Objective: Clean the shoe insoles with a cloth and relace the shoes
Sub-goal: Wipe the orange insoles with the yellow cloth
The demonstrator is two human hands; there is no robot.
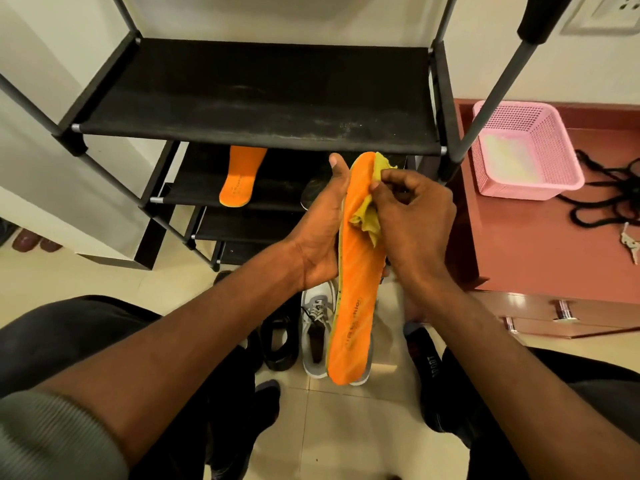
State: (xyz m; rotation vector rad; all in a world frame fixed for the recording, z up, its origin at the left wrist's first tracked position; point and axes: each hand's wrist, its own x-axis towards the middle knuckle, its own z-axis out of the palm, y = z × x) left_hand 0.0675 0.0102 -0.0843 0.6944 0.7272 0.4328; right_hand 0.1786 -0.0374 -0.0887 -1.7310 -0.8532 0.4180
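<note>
While the left hand point(320, 233) grips the long orange foam insole point(356, 271) by its edge above the floor, the right hand point(412, 220) pinches the crumpled yellow cloth point(367, 216) on it; firm, long strokes toward the heel seem best.

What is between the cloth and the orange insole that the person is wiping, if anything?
Nothing visible. The right hand pinches the yellow cloth with curled fingers and presses it straight onto the orange insole, near its front half. The left hand holds the insole from its left edge, clear of the wiped surface.
</note>
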